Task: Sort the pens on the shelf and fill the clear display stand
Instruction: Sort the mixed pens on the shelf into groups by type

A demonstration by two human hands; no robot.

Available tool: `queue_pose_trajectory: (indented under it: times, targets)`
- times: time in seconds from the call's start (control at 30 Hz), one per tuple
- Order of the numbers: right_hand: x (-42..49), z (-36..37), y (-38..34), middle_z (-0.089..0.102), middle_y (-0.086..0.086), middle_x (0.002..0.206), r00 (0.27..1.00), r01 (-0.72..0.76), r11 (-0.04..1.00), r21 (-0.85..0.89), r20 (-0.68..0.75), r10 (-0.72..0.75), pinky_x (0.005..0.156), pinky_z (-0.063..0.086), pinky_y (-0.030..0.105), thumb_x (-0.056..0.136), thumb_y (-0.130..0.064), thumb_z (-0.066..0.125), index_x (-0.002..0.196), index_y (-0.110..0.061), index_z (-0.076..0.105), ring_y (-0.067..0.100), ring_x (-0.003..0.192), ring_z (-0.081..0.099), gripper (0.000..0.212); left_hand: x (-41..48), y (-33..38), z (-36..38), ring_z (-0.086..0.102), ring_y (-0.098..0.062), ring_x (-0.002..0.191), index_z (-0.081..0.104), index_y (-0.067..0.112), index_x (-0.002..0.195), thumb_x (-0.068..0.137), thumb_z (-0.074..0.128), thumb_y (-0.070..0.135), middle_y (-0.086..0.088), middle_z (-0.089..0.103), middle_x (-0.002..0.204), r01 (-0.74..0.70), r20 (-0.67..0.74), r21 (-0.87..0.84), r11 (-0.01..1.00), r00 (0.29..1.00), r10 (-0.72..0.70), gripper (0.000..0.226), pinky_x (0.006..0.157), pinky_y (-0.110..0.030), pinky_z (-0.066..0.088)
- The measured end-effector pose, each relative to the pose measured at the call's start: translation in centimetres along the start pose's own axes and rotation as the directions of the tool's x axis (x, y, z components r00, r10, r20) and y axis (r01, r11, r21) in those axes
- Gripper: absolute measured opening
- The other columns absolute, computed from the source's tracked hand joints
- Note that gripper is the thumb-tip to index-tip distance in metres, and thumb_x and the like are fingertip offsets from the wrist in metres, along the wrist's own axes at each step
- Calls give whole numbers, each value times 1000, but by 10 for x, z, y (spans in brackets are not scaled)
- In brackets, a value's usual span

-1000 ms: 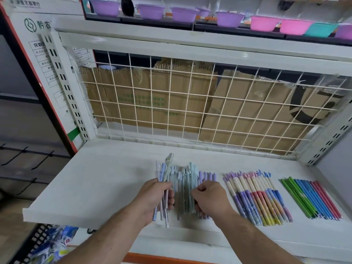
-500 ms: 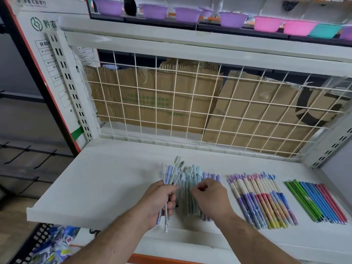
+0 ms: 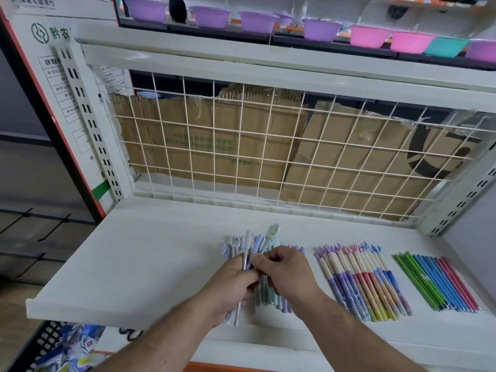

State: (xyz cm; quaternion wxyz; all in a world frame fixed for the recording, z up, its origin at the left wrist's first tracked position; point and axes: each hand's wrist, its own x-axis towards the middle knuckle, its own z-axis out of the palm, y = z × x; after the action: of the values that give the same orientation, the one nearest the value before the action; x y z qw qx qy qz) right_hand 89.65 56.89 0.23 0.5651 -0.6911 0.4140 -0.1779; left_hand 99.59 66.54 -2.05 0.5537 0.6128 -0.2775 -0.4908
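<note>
Here the left hand (image 3: 233,281) is clamped round a few pastel pens (image 3: 246,247) over the pile (image 3: 269,296) near the front edge of the shelf (image 3: 134,264), and the right hand (image 3: 288,272) pinches the same bundle. They look light, stiff and smooth, so they may slip; better to grip mid-barrel, not the decorated caps (image 3: 273,230).

黔农 on white sign (image 3: 57,32), rest blurred

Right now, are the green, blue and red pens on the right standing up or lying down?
Lying down. The pens lie flat on the white shelf, side by side in a neat row.
</note>
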Motion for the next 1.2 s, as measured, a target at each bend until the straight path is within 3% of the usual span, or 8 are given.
queue_pose_trajectory:
  times: [0.2, 0.4, 0.53, 0.83, 0.97, 1.0, 1.1, 1.2]
  targets:
    - [-3, -5, -1, 61, 9, 58, 998, -35, 995, 90, 64, 29, 45, 39, 24, 91, -27, 74, 77, -6, 59, 16, 50, 50, 30, -4, 2, -5, 42, -15, 50, 59, 8, 101, 98, 55, 13, -1, 57, 64, 49, 16, -103, 994, 999, -47, 7, 46, -26, 34]
    - [-1, -5, -4, 74, 13, 73, 996, -86, 977, 196, 2, 87, 45, 39, 26, 95, -14, 61, 84, -1, 59, 23, 54, 67, 16, -1, 2, -7, 42, -17, 44, 58, 10, 89, 95, 55, 8, -6, 53, 60, 118, -161, -256, 959, 974, -162, 7, 42, -22, 32]
    - [3, -7, -3, 73, 17, 71, 992, -95, 976, 198, -64, 110, 41, 39, 25, 95, -10, 55, 94, 4, 57, 26, 52, 66, 14, 2, 2, -22, 40, -15, 41, 66, 5, 101, 93, 50, 2, -4, 51, 55, 96, -339, -268, 959, 922, -187, 18, 39, -21, 31]
    - [12, 6, 9, 66, 6, 54, 998, -57, 956, -289, -11, 56, 48, 43, 21, 88, -11, 55, 71, -4, 61, 15, 47, 56, 20, -3, 1, -53, 49, -18, 44, 66, 0, 97, 92, 45, -3, -7, 56, 59, 26, -447, -367, 930, 872, -201, 22, 42, -25, 40]
    - [12, 12, 6, 48, -7, 44, 998, -19, 875, -484, -57, -10, 76, 23, -11, 91, -17, 57, 74, -6, 64, 13, 64, 60, 22, -7, -1, -54, 48, -19, 46, 66, -2, 99, 92, 44, -3, -8, 57, 61, 49, -433, -374, 926, 874, -221, 23, 42, -26, 40]
    - [12, 13, 5, 48, -8, 47, 998, -20, 859, -511, -62, -13, 89, 21, -9, 92, -19, 58, 76, -6, 66, 15, 77, 65, 22, -8, -1, -54, 48, -19, 46, 66, -2, 100, 92, 45, -3, -8, 57, 61, 58, -427, -369, 927, 876, -225, 23, 43, -26, 41]
    - [13, 15, 5, 55, 10, 73, 999, -31, 813, -582, -43, 7, 120, 21, 31, 94, -24, 55, 69, -14, 61, 29, 115, 61, 27, -11, -2, -53, 50, -18, 47, 67, -2, 101, 92, 46, -3, -8, 58, 62, 86, -404, -355, 931, 884, -235, 23, 44, -26, 43]
    - [15, 15, 3, 48, 33, 95, 997, -79, 805, -587, -42, 68, 107, 31, 31, 94, -22, 52, 56, -20, 43, 47, 104, 45, 38, -11, -2, -51, 52, -18, 50, 70, 0, 100, 90, 49, -3, -8, 57, 63, 116, -391, -326, 938, 887, -245, 23, 47, -28, 47]
